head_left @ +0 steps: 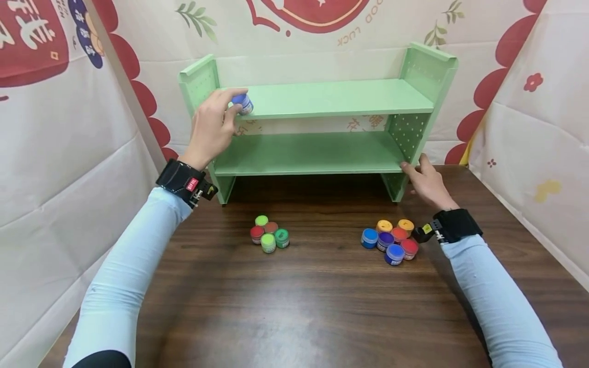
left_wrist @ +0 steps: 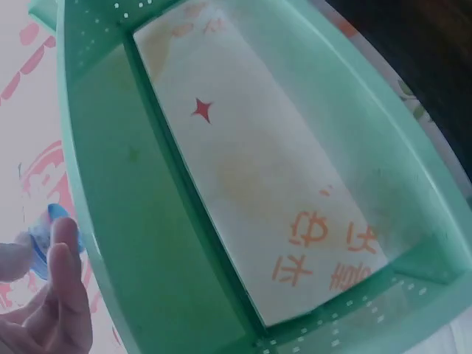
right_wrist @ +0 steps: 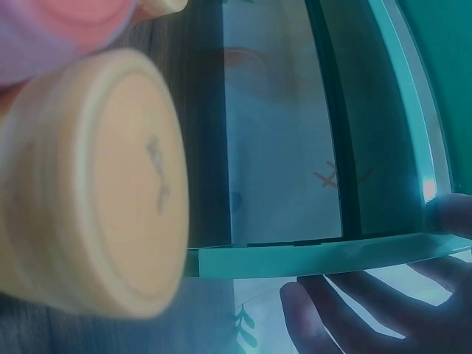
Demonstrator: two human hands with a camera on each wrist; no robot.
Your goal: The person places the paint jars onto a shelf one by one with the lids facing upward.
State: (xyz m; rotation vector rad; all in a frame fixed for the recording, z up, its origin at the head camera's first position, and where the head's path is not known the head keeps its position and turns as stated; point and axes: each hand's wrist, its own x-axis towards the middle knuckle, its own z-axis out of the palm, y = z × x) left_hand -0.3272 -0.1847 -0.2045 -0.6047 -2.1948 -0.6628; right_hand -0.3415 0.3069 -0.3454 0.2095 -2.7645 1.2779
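Blue jar (head_left: pixel 245 105) was at L end of upper shelf (head_left: pixel 322 97), tilted, clamped btwn thumb & fingers of L hand (head_left: pixel 211 125); contact w/ shelf unclear. R hand (head_left: pixel 430 184) gripped R side of green rack (head_left: pixel 303 153), prob. steadying it. Step looked like placing; next move likely called for leveling jar, setting down, letting go.

Right hand (right_wrist: pixel 424 324) at the end panel of a green shelf (right_wrist: pixel 317 256): thumb on the inner side, fingers (right_wrist: pixel 302 317) spread along the outer. Left of the fingers, close to the lens, blurred: orange-lidded jar (right_wrist: pixel 129 184); pinkish-red-lidded jar (right_wrist: pixel 66 29) above it. Dark tabletop (right_wrist: pixel 203 118) beyond. Leaf-printed white cloth (right_wrist: pixel 265 302) just beside the fingertips.
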